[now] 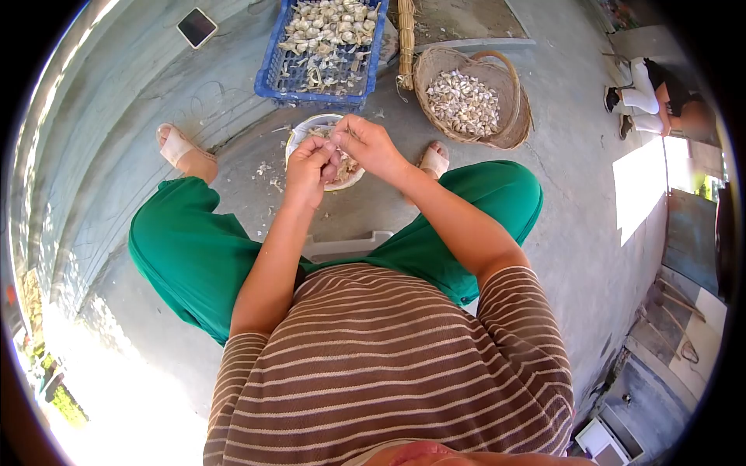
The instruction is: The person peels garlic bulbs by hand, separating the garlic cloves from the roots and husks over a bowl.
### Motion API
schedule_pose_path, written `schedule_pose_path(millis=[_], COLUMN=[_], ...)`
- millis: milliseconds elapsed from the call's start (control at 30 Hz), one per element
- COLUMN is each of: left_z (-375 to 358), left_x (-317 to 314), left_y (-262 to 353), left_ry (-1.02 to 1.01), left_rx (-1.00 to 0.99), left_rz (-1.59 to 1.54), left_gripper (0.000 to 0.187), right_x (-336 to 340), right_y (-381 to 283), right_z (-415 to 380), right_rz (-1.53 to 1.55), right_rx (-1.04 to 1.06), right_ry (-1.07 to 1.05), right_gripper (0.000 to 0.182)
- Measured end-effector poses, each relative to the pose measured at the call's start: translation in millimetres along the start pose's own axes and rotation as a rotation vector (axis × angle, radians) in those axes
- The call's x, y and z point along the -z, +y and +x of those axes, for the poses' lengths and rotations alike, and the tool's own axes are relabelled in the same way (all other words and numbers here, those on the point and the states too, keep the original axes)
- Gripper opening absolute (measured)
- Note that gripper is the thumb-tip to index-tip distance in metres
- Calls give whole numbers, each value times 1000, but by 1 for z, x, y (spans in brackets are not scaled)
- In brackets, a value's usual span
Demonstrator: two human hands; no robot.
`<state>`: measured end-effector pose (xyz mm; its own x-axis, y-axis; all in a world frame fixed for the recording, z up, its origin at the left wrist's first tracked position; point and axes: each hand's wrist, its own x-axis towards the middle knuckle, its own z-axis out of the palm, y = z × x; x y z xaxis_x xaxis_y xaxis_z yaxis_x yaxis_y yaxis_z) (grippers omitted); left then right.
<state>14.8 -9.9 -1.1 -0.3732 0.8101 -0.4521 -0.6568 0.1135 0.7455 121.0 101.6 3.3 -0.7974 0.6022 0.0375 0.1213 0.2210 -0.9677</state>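
Observation:
My left hand (311, 165) and my right hand (371, 146) meet fingertip to fingertip, both closed in a pinch. Whatever small piece sits between the fingers is hidden by them. Directly below is a white bowl (314, 122) with garlic pieces and skins in it, partly covered by my hands. Beyond the bowl stands a blue plastic crate (268, 78) holding garlic bulbs (330, 27) and loose skins. To its right, a wicker basket (519, 116) with a hooped handle contains many separated garlic cloves (464, 101).
Scraps of garlic skin (268, 175) lie on the concrete floor left of the bowl. A phone or tablet (196, 28) rests at upper left. A bundle of straw stalks (406, 39) lies between crate and basket. Another person (645, 97) is at far right.

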Motion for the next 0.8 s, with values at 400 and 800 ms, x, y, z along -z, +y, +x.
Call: schedule_pose_path(millis=[400,800], left_z=[11,22], left_x=[-13,-16], left_y=[-17,-23], left_ry=[303,270], left_rx=[46,67], left_rz=[68,-111], left_gripper=[35,19], right_x=[92,104], right_y=[91,114], right_z=[18,55], right_rz=[875,363], right_rx=[-396,-302], right_ry=[747,672], right_gripper=[11,26])
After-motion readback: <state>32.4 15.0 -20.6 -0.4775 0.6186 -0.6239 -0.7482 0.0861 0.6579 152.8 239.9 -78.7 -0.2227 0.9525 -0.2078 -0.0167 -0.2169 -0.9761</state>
